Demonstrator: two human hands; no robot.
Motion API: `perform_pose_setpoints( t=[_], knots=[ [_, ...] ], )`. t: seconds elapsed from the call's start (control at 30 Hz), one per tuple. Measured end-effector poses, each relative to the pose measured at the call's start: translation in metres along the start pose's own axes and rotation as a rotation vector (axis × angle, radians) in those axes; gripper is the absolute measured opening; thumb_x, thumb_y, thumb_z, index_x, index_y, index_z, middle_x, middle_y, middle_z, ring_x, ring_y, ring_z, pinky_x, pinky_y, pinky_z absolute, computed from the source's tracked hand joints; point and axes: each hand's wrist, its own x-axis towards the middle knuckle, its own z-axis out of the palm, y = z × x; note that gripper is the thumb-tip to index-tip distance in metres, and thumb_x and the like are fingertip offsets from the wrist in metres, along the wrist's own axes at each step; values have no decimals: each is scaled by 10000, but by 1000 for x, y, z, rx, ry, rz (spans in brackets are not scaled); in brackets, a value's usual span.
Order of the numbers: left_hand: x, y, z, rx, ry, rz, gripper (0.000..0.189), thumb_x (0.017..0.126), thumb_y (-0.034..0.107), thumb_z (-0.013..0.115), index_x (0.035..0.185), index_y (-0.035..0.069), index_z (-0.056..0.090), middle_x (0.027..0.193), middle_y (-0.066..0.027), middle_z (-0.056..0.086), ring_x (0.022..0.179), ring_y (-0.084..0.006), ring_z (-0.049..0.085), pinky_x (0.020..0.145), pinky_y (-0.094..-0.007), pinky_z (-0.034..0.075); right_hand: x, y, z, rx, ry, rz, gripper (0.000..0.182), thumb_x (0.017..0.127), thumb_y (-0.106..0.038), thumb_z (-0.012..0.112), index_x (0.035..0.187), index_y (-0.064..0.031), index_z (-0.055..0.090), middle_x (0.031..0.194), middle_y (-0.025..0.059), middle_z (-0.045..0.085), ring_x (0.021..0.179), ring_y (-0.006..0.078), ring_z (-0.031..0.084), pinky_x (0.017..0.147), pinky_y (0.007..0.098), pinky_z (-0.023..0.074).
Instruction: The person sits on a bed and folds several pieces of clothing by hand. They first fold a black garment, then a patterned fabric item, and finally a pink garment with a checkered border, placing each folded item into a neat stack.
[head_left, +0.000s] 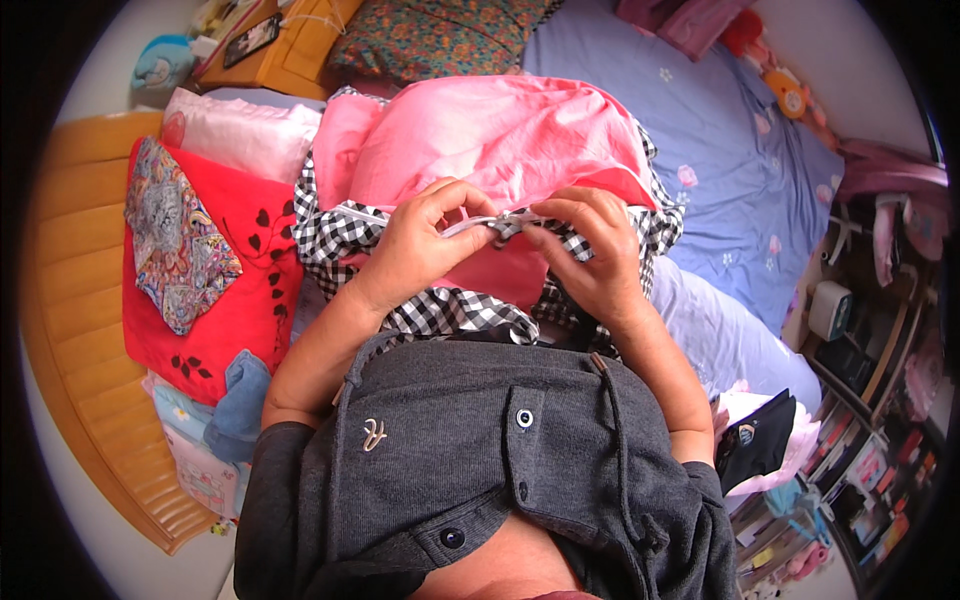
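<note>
In front of my chest lies a plump pink fabric cover (495, 139) with a black-and-white gingham frill (457, 307) around it. Along its near side runs a white zip tape (466, 225). My left hand (424, 244) pinches this tape between thumb and fingers. Close beside it, my right hand (592, 244) grips the zip edge too, thumb and forefinger meeting near the middle. The fingers partly hide the zip, and a slider cannot be made out clearly. A strip of pink cloth (495, 274) shows below the hands.
A blue flowered sheet (645, 82) covers the bed. On the left, a patterned cloth (176, 225) lies on a red blanket (240, 191) by the wooden headboard (97, 247). A floral pillow (442, 37) sits at the back. Folded black cloth (757, 439) lies at right, near cluttered shelves (862, 405).
</note>
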Motion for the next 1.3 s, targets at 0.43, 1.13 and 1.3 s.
perform_pose_setpoints(
  t=[0.43,1.13,1.3],
  knots=[
    [-5,8,10,286,187,290,176,725,-32,653,852,36,553,847,-71,554,775,-231,596,674,-322,489,-15,-8,18,-150,123,-196,250,679,-119,764,909,-96,670,854,32,617,711,191,586,716,343,441],
    [-12,1,1,11,122,-7,135,815,32,735,891,15,625,833,-22,583,762,-99,575,664,-243,454,-36,17,-10,-37,266,272,125,821,14,671,907,-12,584,823,118,602,743,275,588,696,345,459],
    [-11,-2,0,54,155,73,140,816,27,738,882,3,617,825,-20,568,735,-80,557,654,-230,445,-50,38,-29,-134,370,329,97,837,-3,679,894,-4,601,797,103,596,696,234,574,668,323,457]
  ],
)
